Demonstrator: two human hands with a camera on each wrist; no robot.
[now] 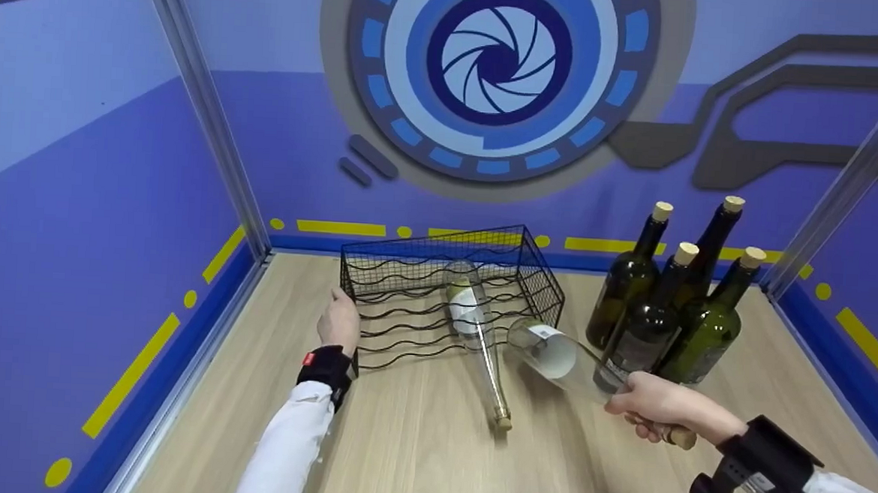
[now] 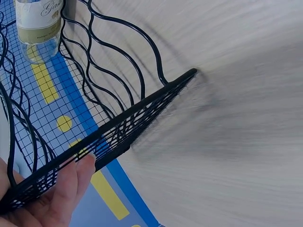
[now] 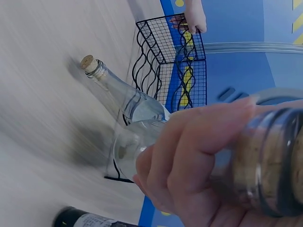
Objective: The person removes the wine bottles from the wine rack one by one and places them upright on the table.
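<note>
At the left, the left hand [image 1: 340, 320] grips the left end of a black wire rack [image 1: 400, 267], which sits near the table's [image 1: 414, 440] back edge, left of the middle. A clear bottle [image 1: 465, 312] lies in the rack, its base toward the back edge and its corked neck out past the rack's front. Just right of it, a second clear bottle [image 1: 561, 358] slants with its base toward the rack's right front; I cannot tell whether they touch. The right hand [image 1: 660, 404], much the nearer, has its grip closed round that bottle's neck, so the rack lies leftward and back from it. The held bottle's long axis runs across the lying one's. Four dark corked bottles [image 1: 641, 336] stand upright toward the back right corner.
</note>
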